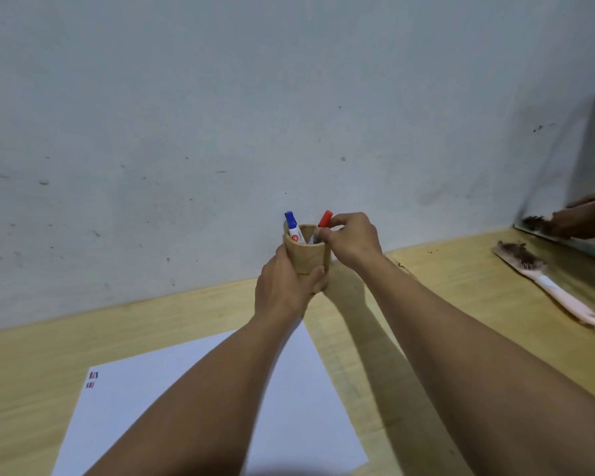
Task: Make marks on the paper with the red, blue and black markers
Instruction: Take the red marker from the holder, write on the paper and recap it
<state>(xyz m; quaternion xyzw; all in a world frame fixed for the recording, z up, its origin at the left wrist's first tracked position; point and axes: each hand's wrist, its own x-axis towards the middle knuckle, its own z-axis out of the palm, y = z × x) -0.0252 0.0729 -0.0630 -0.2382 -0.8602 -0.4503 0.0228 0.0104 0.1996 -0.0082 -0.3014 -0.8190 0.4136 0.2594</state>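
Observation:
A wooden pen cup (308, 259) stands on the wooden table near the wall. My left hand (282, 290) wraps around the cup's left side. A blue-capped marker (294, 228) leans in the cup at the left. My right hand (351, 240) pinches the red-capped marker (324, 219), which sticks out of the cup at the right. No black marker shows. A white sheet of paper (172, 383) lies in front of me, partly under my forearms, with small red, blue and dark marks (92, 379) near its left corner.
A brush with a pale handle (547, 286) lies on the table at the right. Beyond it a mirror edge (564, 240) leans on the grey wall and reflects a hand. The table (31, 355) stretches left of the paper.

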